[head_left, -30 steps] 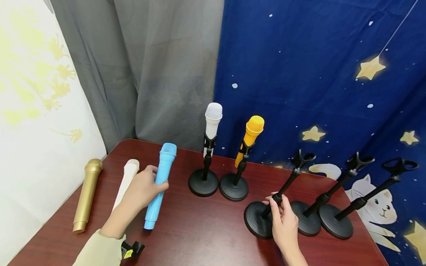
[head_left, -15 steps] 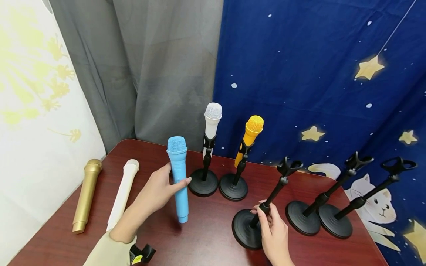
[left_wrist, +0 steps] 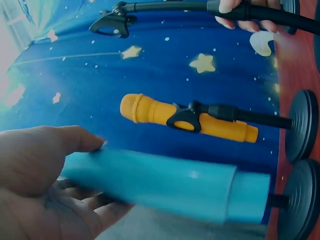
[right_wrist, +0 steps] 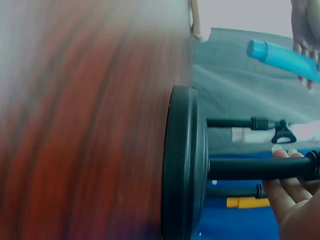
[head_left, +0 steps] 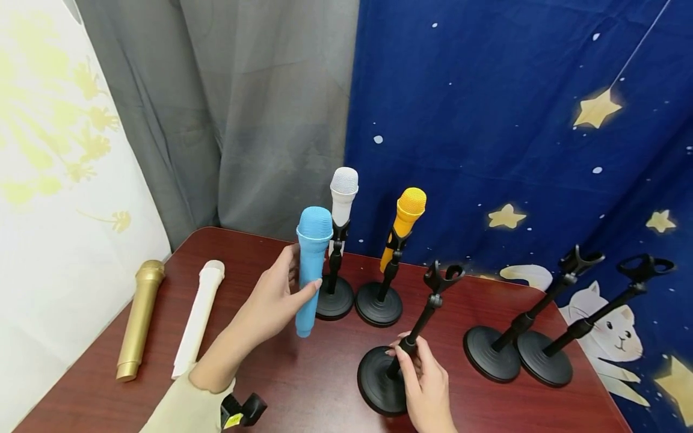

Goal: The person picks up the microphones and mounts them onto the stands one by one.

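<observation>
My left hand [head_left: 276,294] grips a blue microphone [head_left: 313,258] by its body, head up and raised above the table. In the left wrist view the microphone [left_wrist: 170,185] lies across the palm between thumb and fingers. Fingers and thumb of my right hand [head_left: 425,379] hold the pole of a black microphone stand [head_left: 414,334], whose forked clip at the top holds nothing. Seen from the right wrist, the stand's round base [right_wrist: 182,165] is right at the tabletop. The blue microphone is to the left of this stand, apart from it.
A white microphone [head_left: 343,198] and a yellow microphone [head_left: 407,216] sit in stands at the back. Two stands with bare clips, one being the black stand [head_left: 520,325], are on the right. A gold microphone [head_left: 139,319] and a second white microphone [head_left: 200,316] lie at left.
My left hand has carried the blue microphone rightward and turned it more upright. The stand in my right hand has moved left and toward the front, away from the two other stands.
</observation>
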A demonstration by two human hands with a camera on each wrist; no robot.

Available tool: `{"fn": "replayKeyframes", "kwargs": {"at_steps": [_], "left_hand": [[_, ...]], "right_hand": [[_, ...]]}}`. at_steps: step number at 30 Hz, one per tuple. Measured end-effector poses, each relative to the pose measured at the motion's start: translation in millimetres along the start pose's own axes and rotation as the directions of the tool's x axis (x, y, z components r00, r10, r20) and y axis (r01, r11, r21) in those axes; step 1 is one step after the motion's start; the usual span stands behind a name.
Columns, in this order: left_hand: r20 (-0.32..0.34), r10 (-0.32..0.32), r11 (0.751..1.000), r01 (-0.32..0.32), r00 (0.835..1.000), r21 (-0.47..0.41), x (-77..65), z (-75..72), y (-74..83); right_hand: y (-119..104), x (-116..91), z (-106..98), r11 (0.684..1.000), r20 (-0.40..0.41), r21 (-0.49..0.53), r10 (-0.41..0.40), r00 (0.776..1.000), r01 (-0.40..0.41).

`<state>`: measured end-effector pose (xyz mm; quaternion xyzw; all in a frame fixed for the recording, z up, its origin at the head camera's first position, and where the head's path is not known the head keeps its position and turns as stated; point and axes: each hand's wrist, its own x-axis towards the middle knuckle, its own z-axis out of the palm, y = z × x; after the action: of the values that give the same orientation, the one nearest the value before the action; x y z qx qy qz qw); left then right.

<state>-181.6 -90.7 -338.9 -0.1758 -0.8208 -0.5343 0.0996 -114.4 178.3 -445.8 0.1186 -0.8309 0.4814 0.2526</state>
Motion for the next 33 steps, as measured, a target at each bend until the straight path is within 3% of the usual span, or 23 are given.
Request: {"fn": "replayKeyframes", "kwargs": {"at_steps": [3,6,13,17,22,25,29,31,33], "left_hand": [[-0.034,0.018,0.999,-0.017,0.999,0.034,4.6,2.9,5.6],[-0.049,0.043,0.999,-0.043,0.998,0.012,8.6,5.9,11.4],[-0.033,0.129,0.973,-0.133,0.991,-0.189,18.4,18.4,29.4],[-0.068,0.197,0.971,-0.204,0.978,-0.124,23.5,25.5,39.3],[-0.11,0.308,0.945,-0.317,0.945,-0.078,31.2,32.8,51.6],[-0.11,0.38,0.917,-0.389,0.919,-0.084,36.4,35.9,59.4],[-0.058,0.515,0.852,-0.518,0.855,-0.07,44.1,40.4,67.6],[-0.008,0.559,0.823,-0.555,0.829,-0.119,48.4,43.2,69.8],[0.046,0.577,0.803,-0.556,0.816,-0.216,51.5,45.7,71.1]], "right_hand": [[-3.5,-1.5,3.3,1.0,0.015,0.001,0.0,1.0,0.0],[-6.1,-2.5,6.4,1.0,0.029,0.013,0.002,1.0,-0.002],[-9.7,-5.2,14.1,0.999,0.055,0.048,-0.024,0.998,0.021],[-11.6,-6.5,19.2,0.996,0.075,0.06,-0.069,0.995,0.065],[-14.8,-7.0,23.2,0.993,0.09,0.076,-0.092,0.992,0.085],[-16.3,-6.7,25.0,0.993,0.101,0.083,-0.095,0.99,0.087],[-18.1,-6.2,28.1,0.99,0.114,0.098,-0.112,0.987,0.101],[-19.0,-6.3,30.4,0.989,0.116,0.103,-0.117,0.986,0.105],[-19.6,-6.6,32.9,0.989,0.117,0.103,-0.119,0.986,0.107]]}}
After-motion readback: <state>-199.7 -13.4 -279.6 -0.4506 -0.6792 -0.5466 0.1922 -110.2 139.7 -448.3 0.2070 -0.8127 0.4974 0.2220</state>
